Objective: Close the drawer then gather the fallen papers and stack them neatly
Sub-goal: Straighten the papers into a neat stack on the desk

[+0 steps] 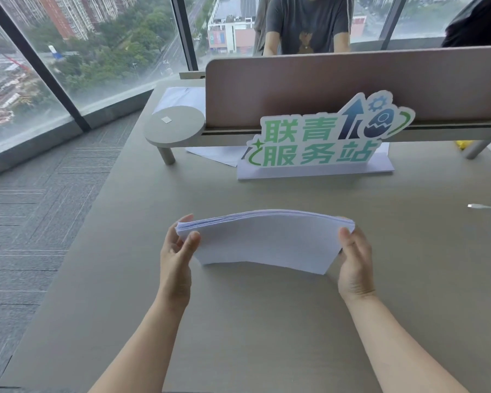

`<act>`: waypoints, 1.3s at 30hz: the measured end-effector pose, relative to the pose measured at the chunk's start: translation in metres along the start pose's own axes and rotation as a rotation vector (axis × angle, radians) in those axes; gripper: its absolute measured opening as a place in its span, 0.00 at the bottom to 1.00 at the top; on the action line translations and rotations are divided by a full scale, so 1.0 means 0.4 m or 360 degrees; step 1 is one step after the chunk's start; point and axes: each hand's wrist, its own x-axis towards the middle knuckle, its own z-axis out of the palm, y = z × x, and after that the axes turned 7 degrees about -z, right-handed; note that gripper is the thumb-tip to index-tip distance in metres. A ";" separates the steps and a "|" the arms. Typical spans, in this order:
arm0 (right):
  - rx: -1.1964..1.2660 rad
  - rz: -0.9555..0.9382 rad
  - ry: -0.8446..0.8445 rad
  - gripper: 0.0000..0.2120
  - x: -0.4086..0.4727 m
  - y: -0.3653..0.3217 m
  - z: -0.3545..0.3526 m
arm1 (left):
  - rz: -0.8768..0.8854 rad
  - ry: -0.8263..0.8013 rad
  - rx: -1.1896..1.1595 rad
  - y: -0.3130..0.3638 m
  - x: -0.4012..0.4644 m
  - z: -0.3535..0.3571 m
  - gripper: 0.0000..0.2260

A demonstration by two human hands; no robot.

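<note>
Papers in a thick white stack hang between our two hands above the counter, bowed upward in the middle, with the near edge lifted clear of the surface. Our left hand grips the stack's left end, thumb on top and fingers curled behind, where the sheets hide most of them. Our right hand holds the right end the same way; only its thumb and palm show, the fingers lost behind the paper. We cannot tell whether the stack's far edge touches the counter.

Beyond the stack stands a green and white sign on a white base, in front of a pinkish divider panel. Loose white sheets lie partly hidden under a raised shelf with a round end. A white cable tip is cut off at the right edge. Behind the divider a person in a dark shirt is seen only from the shoulders down.
</note>
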 end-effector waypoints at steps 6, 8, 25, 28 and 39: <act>0.0003 0.0171 0.0319 0.20 0.026 -0.019 0.037 | -0.0070 0.0375 -0.0046 0.029 0.023 0.038 0.17; -0.0035 0.0182 0.0339 0.14 0.028 -0.018 0.039 | -0.0114 0.0419 -0.0065 0.029 0.022 0.049 0.12; -0.0145 0.0280 -0.0129 0.08 0.001 0.008 -0.019 | -0.0084 0.0434 -0.0044 0.044 0.016 0.056 0.11; -0.0150 0.0418 -0.0166 0.10 -0.012 0.014 -0.021 | -0.0031 0.0313 -0.0094 0.033 0.020 0.040 0.18; -0.0099 0.0519 -0.0022 0.13 -0.005 0.021 -0.009 | 0.0019 0.0181 0.0430 -0.016 0.000 0.016 0.18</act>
